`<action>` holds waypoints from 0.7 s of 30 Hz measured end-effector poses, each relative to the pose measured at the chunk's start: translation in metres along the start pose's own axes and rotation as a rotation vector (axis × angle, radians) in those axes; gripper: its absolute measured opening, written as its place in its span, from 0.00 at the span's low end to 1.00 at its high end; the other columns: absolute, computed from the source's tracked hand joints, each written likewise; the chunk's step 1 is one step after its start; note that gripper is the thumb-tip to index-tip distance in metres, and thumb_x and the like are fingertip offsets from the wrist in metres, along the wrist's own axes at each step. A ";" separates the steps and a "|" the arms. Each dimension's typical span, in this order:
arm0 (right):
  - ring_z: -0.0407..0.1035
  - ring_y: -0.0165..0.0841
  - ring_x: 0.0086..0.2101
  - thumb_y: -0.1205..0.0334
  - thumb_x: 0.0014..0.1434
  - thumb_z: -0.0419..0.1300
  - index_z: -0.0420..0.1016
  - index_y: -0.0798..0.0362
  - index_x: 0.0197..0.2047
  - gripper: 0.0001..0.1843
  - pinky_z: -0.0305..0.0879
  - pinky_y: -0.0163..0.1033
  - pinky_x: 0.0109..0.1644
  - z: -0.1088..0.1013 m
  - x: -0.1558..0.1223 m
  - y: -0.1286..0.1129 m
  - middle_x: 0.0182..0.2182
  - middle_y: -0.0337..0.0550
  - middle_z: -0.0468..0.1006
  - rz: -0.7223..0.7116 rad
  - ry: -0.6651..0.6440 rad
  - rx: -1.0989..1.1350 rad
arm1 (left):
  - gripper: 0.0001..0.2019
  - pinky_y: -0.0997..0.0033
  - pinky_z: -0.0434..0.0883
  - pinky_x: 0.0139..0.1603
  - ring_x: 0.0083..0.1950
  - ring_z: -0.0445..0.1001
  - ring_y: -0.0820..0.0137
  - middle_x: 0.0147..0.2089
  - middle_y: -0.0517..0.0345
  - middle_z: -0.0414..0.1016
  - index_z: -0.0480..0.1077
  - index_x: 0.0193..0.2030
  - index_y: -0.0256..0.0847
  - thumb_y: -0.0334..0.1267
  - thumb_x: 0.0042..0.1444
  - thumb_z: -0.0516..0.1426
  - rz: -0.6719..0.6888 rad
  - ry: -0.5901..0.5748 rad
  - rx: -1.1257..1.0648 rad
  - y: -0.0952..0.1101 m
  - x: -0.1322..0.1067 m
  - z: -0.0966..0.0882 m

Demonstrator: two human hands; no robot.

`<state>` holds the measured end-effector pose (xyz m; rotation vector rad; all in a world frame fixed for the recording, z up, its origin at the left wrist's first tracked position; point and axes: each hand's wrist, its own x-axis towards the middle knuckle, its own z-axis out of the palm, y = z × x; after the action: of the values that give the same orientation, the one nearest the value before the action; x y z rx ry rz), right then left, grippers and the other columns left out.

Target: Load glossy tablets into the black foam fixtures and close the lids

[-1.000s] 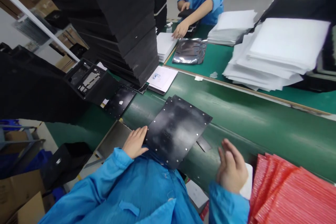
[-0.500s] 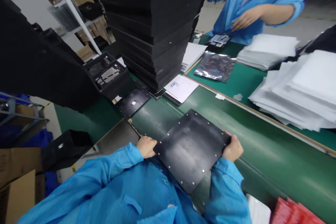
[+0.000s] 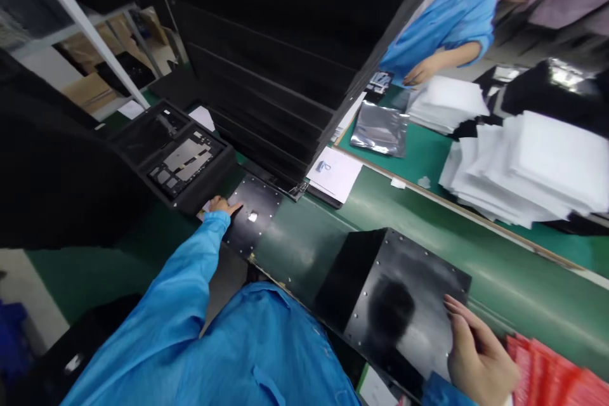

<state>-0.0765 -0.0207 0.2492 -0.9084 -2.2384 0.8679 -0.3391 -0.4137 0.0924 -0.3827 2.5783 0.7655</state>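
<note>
Black studded panel point(image 3: 409, 317), stiff, flat, seemingly light, at 4 o'clock over green conveyor belt point(image 3: 304, 235); edges best for hold. Right hand point(image 3: 478, 355) clasping panel's corner; left hand point(image 3: 221, 205) open, fingertips on smaller black panel point(image 3: 252, 216) at 11 o'clock.

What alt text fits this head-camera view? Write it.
The right hand rests on a black riveted panel on a green conveyor belt, while the left hand touches a smaller black panel. A tall black stack and a co-worker in blue stand beyond.
</note>
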 end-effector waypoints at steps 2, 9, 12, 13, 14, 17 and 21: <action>0.73 0.53 0.43 0.37 0.49 0.56 0.79 0.52 0.34 0.27 0.64 0.61 0.54 0.006 -0.007 -0.009 0.38 0.53 0.80 0.008 -0.013 -0.032 | 0.28 0.53 0.56 0.63 0.65 0.57 0.45 0.60 0.36 0.64 0.67 0.49 0.31 0.52 0.48 0.61 -0.039 -0.004 -0.195 -0.014 -0.004 0.014; 0.74 0.46 0.42 0.38 0.49 0.59 0.80 0.51 0.34 0.24 0.69 0.52 0.50 0.035 -0.027 -0.033 0.37 0.49 0.82 0.018 -0.283 0.052 | 0.20 0.57 0.68 0.55 0.54 0.73 0.52 0.40 0.41 0.78 0.73 0.35 0.35 0.54 0.54 0.56 -0.089 -0.195 -0.454 -0.021 -0.030 0.045; 0.72 0.44 0.48 0.42 0.51 0.61 0.77 0.49 0.48 0.26 0.70 0.49 0.50 0.054 -0.046 -0.040 0.49 0.49 0.77 0.098 -0.483 0.205 | 0.24 0.58 0.71 0.52 0.51 0.75 0.52 0.39 0.42 0.79 0.74 0.36 0.33 0.57 0.53 0.55 -0.064 -0.268 -0.531 0.000 -0.057 0.046; 0.72 0.43 0.49 0.43 0.52 0.61 0.72 0.47 0.54 0.29 0.71 0.49 0.49 0.059 -0.053 -0.042 0.55 0.50 0.73 0.151 -0.538 0.265 | 0.25 0.60 0.72 0.51 0.50 0.76 0.53 0.40 0.42 0.79 0.75 0.37 0.33 0.58 0.53 0.55 -0.033 -0.309 -0.585 0.010 -0.070 0.045; 0.72 0.43 0.49 0.43 0.52 0.60 0.66 0.45 0.60 0.33 0.72 0.48 0.47 0.063 -0.060 -0.043 0.59 0.50 0.68 0.204 -0.580 0.315 | 0.26 0.60 0.72 0.50 0.49 0.76 0.54 0.42 0.43 0.79 0.75 0.39 0.34 0.59 0.52 0.55 0.007 -0.362 -0.651 0.023 -0.084 0.045; 0.69 0.42 0.52 0.44 0.54 0.59 0.54 0.44 0.66 0.40 0.70 0.50 0.51 0.063 -0.075 -0.038 0.63 0.49 0.62 0.258 -0.531 0.344 | 0.30 0.59 0.72 0.52 0.50 0.76 0.54 0.46 0.45 0.79 0.75 0.43 0.35 0.62 0.49 0.57 0.161 -0.524 -0.837 0.070 -0.130 0.051; 0.58 0.45 0.60 0.45 0.53 0.60 0.60 0.51 0.64 0.38 0.54 0.53 0.64 0.033 -0.070 -0.008 0.61 0.49 0.65 0.175 -0.185 0.225 | 0.31 0.56 0.67 0.60 0.57 0.71 0.55 0.55 0.47 0.74 0.71 0.52 0.37 0.60 0.49 0.58 0.333 -0.656 -0.916 0.134 -0.181 0.080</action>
<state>-0.0601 -0.0891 0.2161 -0.9612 -2.1786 1.3024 -0.2055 -0.2345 0.1773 0.0653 1.5711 1.8203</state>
